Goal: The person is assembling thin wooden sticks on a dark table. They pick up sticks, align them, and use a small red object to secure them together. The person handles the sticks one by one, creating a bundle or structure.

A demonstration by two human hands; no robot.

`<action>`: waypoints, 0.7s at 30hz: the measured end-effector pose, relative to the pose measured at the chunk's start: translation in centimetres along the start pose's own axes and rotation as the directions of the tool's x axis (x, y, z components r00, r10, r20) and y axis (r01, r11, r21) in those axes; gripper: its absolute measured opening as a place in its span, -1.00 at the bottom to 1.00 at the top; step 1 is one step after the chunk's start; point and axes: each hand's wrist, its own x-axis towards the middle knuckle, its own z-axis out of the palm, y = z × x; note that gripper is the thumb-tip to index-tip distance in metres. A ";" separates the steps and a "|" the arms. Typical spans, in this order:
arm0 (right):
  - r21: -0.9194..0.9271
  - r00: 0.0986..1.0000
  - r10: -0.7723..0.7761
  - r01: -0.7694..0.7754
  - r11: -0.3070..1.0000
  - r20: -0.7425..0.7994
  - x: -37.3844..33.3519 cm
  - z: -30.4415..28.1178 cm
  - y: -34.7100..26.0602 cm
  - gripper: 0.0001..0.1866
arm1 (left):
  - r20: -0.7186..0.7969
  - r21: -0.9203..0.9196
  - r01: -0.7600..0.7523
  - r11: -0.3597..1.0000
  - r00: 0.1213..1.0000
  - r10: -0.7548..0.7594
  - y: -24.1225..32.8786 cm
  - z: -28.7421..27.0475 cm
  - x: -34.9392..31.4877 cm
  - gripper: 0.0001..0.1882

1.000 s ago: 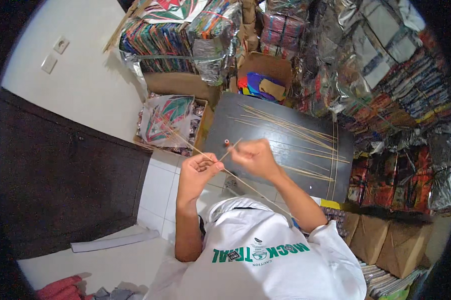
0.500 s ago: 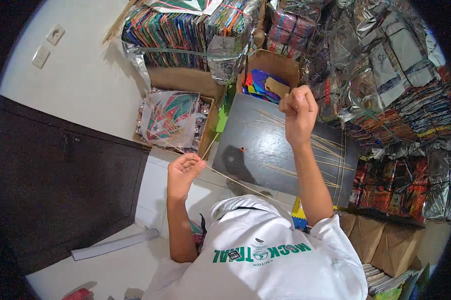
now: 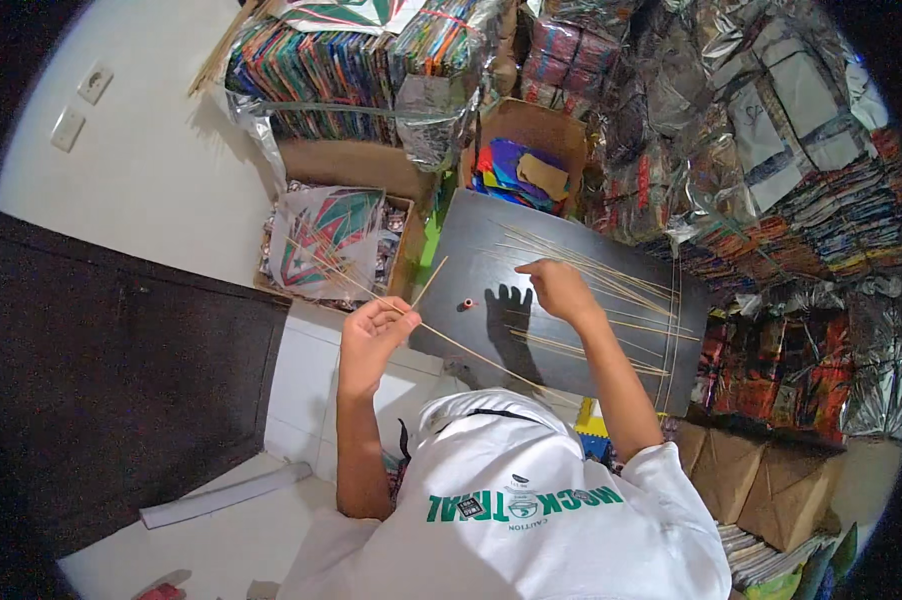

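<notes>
My left hand (image 3: pixel 373 338) is closed in a pinch on thin bamboo sticks (image 3: pixel 471 360) that cross at the fingertips. One long stick slants down to the right in front of my shirt; a shorter one points up and right. Over the dark grey table (image 3: pixel 451 235) is my right hand (image 3: pixel 563 292), its fingers reaching left and apart, with nothing visible in them. Its shadow shows separate spread fingers. To its left on the table stands a small reddish spool (image 3: pixel 468 304). More loose bamboo sticks (image 3: pixel 636 285) lie beyond and right of that hand.
Behind my left hand, a cardboard box (image 3: pixel 403 265) holds a kite-like sheet (image 3: pixel 329 240) in white, green and red. Another box (image 3: pixel 486 135) with colourful pieces stands at the table's far edge. Plastic-wrapped stacks (image 3: pixel 311 70) line the back and right. A dark door (image 3: pixel 121 370) is at left.
My right hand has come down from a raised fist to low over the table, its fingers now extended. My left hand keeps its sticks and has barely moved. The view has shifted slightly.
</notes>
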 end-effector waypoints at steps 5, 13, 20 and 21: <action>0.012 0.987 0.000 0.002 1.000 -0.159 -1.7 -2.6 -0.3 -0.83 | -0.024 0.021 -0.009 1.000 1.000 0.010 -0.5 2.8 0.3 -0.82; 0.092 0.953 -0.158 0.187 0.978 -0.258 -3.9 -2.8 3.0 -0.77 | -0.070 0.024 0.025 0.999 0.997 -0.024 -0.3 6.3 0.4 -0.79; 0.145 0.933 -0.277 0.315 0.938 -0.231 -5.1 -3.2 5.6 -0.61 | -0.076 0.068 -0.006 0.998 0.997 0.011 -0.5 8.6 -0.3 -0.80; 0.156 0.937 -0.247 0.289 0.944 -0.246 -5.5 -3.4 5.8 -0.62 | -0.081 0.087 0.006 0.996 0.997 0.001 -0.5 8.8 -0.4 -0.81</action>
